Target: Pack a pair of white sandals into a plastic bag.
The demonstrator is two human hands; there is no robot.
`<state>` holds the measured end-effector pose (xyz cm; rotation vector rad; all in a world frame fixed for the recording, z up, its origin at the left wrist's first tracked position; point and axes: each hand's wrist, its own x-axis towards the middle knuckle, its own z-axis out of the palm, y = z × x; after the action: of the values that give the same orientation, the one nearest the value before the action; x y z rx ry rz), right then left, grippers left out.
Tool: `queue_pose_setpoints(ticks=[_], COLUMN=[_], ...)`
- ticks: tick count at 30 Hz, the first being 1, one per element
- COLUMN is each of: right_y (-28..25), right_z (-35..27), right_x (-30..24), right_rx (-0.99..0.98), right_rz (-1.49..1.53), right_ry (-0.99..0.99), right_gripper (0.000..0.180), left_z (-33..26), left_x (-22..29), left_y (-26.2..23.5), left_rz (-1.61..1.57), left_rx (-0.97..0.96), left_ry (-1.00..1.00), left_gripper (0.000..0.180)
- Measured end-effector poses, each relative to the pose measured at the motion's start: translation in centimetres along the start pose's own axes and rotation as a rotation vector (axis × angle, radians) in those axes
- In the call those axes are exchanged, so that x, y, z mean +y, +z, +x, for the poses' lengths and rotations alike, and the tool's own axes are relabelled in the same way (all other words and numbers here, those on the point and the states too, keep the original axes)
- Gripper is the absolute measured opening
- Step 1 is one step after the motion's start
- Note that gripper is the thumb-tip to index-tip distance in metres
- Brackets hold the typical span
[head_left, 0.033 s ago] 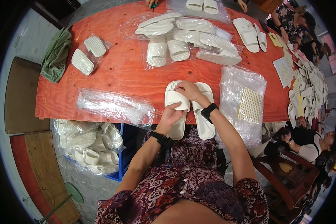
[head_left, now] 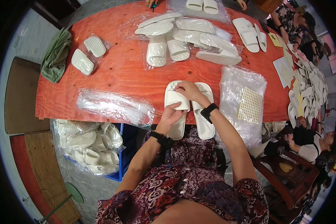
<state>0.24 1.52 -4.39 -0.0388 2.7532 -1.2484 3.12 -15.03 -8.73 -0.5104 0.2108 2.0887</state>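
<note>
Both hands point(head_left: 171, 114) point(head_left: 190, 92) close together

From far, I see the red wooden tabletop point(head_left: 130, 78). On it lie bagged white slippers point(head_left: 156, 54), a green cloth point(head_left: 56, 56), flat clear bags point(head_left: 112, 106), and an unbagged pair point(head_left: 205, 125) overhanging the near edge.

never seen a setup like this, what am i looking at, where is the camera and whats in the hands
There is no machine here: these are a person's own bare hands, seen by a camera worn on the head, looking down. Its wide lens bends straight edges near the rim. The left hand holds a white slipper by its strap; the right hand has its fingers at the strap's far edge. The second slipper lies beside it. On the red table are more slippers in clear bags, plastic bags and a patterned sheet.
</note>
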Motion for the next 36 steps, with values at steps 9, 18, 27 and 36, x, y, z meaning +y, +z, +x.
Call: queue_pose_setpoints(ticks=[9,18,27,36], right_y=[0.8,-0.5,-0.3,-1.2], right_z=[-0.6,-1.3,-1.2,-2.7], right_x=[1.4,3.0,1.1,-0.2], right_rx=[0.212,0.233,0.195,0.344], right_rz=[0.172,0.412,0.514,0.323], right_ry=[0.121,0.074,0.053,0.047], right_gripper=[0.018,0.021,0.017,0.013], left_z=[-1.0,-5.6,2.2,3.2], left_x=[-0.4,2.2,3.2,3.1], left_y=[0.3,4.6,5.4,3.9], left_rz=[0.044,1.544,1.778,1.443], left_rx=[-0.014,0.170,0.218,0.250], left_ry=[0.054,-0.022,0.783,0.762], left_gripper=[0.033,0.028,0.023,0.017])
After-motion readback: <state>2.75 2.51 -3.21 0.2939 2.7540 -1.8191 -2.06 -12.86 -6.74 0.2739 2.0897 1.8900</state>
